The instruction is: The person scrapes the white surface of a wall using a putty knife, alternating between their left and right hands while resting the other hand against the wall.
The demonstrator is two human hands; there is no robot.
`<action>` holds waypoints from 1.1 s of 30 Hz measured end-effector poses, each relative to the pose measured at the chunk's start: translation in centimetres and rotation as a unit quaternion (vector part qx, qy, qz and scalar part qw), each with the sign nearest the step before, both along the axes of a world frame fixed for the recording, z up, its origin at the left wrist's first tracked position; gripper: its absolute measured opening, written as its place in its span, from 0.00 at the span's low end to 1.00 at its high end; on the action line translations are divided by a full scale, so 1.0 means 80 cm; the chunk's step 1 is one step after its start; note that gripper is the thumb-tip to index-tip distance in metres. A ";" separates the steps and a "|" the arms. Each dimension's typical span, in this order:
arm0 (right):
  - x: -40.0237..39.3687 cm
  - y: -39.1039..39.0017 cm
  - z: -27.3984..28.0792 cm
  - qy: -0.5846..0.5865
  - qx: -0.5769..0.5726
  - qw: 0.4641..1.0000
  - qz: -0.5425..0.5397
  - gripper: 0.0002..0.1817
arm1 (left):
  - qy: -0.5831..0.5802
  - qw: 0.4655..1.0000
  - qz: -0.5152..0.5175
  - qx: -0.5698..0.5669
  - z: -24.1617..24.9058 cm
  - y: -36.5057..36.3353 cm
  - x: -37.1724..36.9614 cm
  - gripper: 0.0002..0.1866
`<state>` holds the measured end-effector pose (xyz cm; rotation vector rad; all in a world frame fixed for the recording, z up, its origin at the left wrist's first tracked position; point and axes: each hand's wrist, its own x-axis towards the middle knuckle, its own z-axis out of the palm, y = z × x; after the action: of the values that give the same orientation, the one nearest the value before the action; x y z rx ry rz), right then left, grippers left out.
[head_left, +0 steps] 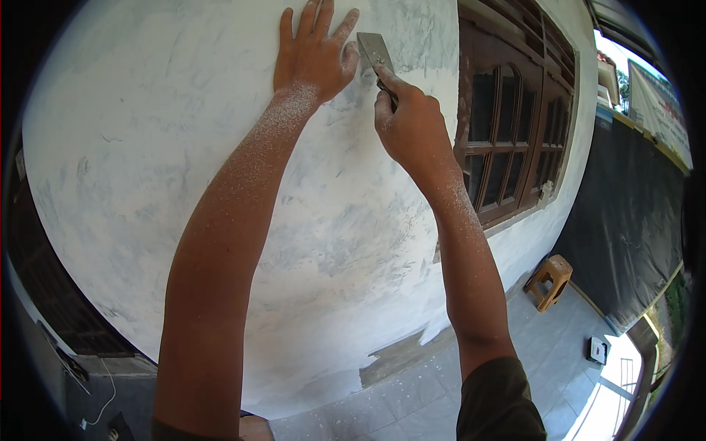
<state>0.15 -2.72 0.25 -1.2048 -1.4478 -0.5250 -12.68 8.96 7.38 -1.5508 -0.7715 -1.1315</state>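
My left hand (312, 55) lies flat on the white, patchy wall (346, 191) near the top, its fingers spread. White dust coats its wrist and fingertips. Just to the right, my right hand (413, 121) grips a putty knife (375, 50), with the index finger stretched along the blade. The blade is against or very close to the wall, tilted up and to the left, with a few crumbs on its face. Most of the handle is hidden inside my fist.
A brown wooden window (507, 125) is set in the wall to the right. On the tiled floor (412, 389), scattered with white specks, stand a brown stool (550, 281) and a small black-and-white object (597, 350). A dark sheet (625, 213) hangs at the far right. A white cable (110, 393) lies at lower left.
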 end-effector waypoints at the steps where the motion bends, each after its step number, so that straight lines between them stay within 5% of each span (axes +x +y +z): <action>1: -0.001 0.000 -0.002 -0.001 -0.018 1.000 -0.006 0.21 | -0.001 1.000 0.004 -0.012 0.001 -0.002 0.001 0.33; 7: 0.003 0.018 0.012 -0.002 0.051 0.998 0.022 0.21 | -0.003 1.000 -0.002 -0.010 0.003 -0.001 0.002 0.33; 21: 0.008 0.011 0.012 -0.012 0.008 1.000 0.011 0.21 | -0.017 1.000 -0.011 0.014 0.003 -0.005 0.000 0.32; 23: 0.006 0.012 0.037 0.017 -0.004 0.999 0.030 0.21 | -0.027 0.975 -0.019 0.219 -0.004 -0.008 0.000 0.33; 24: 0.008 0.012 0.039 0.016 -0.001 0.999 0.032 0.21 | -0.027 0.975 -0.017 0.222 -0.001 -0.007 0.001 0.33; 27: 0.009 0.013 0.027 -0.004 0.022 0.999 0.027 0.21 | -0.038 0.980 0.030 0.193 -0.004 -0.005 0.000 0.28; 29: 0.010 0.009 0.008 -0.005 -0.001 1.000 0.025 0.22 | -0.009 1.000 -0.006 0.011 0.000 -0.005 -0.001 0.32; 33: 0.007 0.024 0.039 0.009 0.032 0.998 0.044 0.22 | -0.009 1.000 0.010 -0.010 -0.002 -0.006 0.000 0.33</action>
<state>0.75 -0.79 3.36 -1.0877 -1.4506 -0.4958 -12.66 8.52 7.21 -1.5482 -0.8107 -1.1278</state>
